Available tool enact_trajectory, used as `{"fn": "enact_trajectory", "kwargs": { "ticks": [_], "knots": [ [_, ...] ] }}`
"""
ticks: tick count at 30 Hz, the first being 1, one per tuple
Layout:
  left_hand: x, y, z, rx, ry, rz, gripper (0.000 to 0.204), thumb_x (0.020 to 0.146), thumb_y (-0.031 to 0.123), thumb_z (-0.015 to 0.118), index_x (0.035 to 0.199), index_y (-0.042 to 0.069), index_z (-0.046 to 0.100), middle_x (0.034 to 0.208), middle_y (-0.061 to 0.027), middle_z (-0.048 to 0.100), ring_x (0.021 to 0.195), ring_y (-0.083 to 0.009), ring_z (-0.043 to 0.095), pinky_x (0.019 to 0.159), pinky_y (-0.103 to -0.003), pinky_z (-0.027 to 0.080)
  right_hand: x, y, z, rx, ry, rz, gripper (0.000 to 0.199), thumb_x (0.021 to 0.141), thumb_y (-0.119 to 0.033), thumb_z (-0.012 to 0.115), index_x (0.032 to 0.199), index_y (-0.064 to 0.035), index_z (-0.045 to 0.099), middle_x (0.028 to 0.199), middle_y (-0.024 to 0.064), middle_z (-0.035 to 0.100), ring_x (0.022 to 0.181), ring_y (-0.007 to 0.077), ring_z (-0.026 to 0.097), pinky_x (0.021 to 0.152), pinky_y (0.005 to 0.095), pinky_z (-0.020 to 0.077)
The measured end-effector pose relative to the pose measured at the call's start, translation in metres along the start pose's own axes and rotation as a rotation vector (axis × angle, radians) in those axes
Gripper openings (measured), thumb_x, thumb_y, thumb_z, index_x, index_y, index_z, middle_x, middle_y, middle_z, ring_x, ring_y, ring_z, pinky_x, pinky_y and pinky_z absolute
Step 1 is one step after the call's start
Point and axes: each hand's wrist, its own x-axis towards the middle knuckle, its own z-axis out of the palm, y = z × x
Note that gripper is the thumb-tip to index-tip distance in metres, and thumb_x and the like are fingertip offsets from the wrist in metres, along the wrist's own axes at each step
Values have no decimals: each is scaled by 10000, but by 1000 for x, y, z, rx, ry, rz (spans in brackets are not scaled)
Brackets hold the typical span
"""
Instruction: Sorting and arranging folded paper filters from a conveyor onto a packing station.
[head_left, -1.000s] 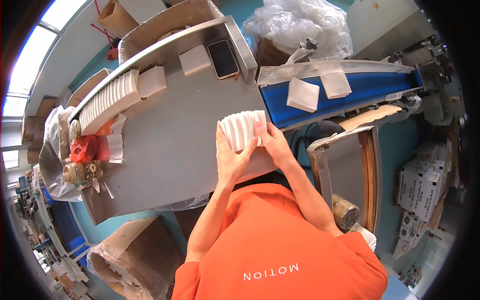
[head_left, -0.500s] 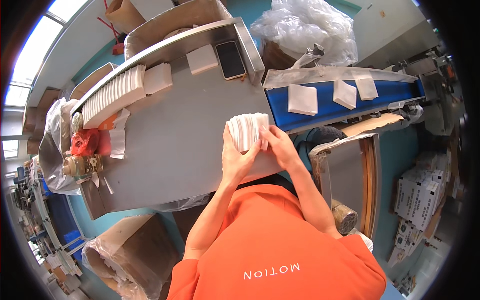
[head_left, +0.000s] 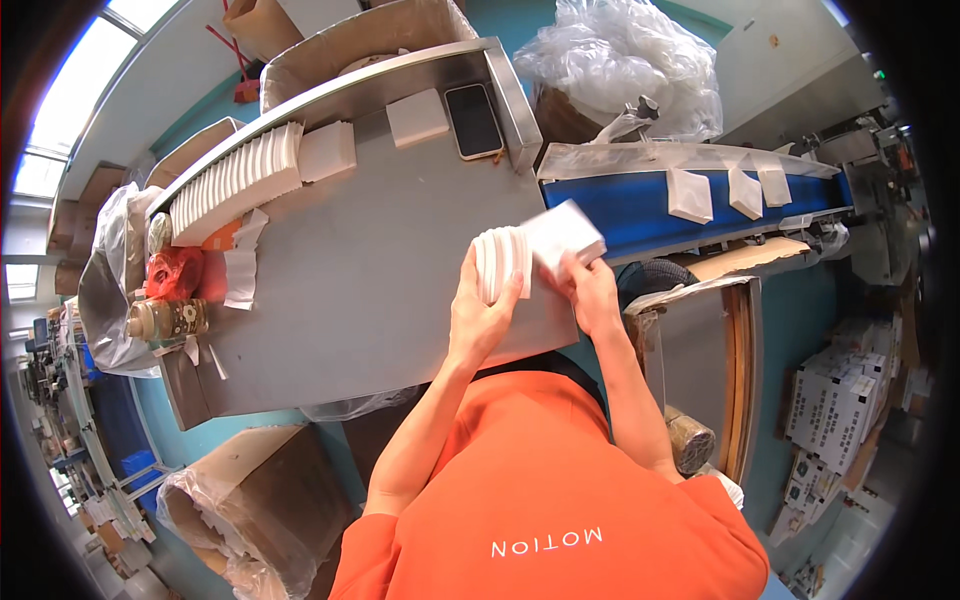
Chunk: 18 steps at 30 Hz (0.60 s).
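Small stack of white pads (head_left: 500, 262) clasped upright in left hand (head_left: 482, 318); top pad (head_left: 566, 235) pinched at edge by right hand (head_left: 590, 290); judged light, soft, easily creased; best gripped by stack sides above desk (head_left: 350, 270)

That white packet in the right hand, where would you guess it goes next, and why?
Probably onto the blue conveyor belt. The right hand has the white packet lifted off the stack gripped by the left hand, tilted toward the belt, where three similar packets already lie.
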Motion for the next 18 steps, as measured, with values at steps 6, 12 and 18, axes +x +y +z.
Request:
{"fn": "enact_trajectory", "kwargs": {
  "ticks": [6, 12, 18],
  "knots": [
    [0, 0, 4, -101, -75, 7, 837, 872, 283, 709, 1505, 0, 241, 1404, -219, 494, 1270, -313, 531, 1047, -371, 430, -19, -7, 36, -508, -174, -112, 540, 949, -377, 653, 1263, 45, 537, 1121, 121, 640, 1012, 146, 602, 862, 269, 497],
    [3, -5, 0, -119, -74, 18, 778, 869, 244, 688, 1475, 0, 266, 1382, -228, 508, 1250, -318, 546, 1033, -384, 443, -10, -16, -3, -100, -321, 388, 400, 913, -222, 687, 1227, 0, 575, 1008, 60, 670, 841, 135, 636, 671, 276, 516],
    [2, -2, 3, -153, -137, -4, 768, 923, 309, 646, 1508, 11, 247, 1421, -222, 474, 1301, -301, 496, 1071, -369, 400, 3, -6, -3, 133, 42, 90, 338, 964, -226, 627, 1188, 20, 570, 997, 93, 669, 827, 158, 656, 732, 279, 551]
  ]
}}
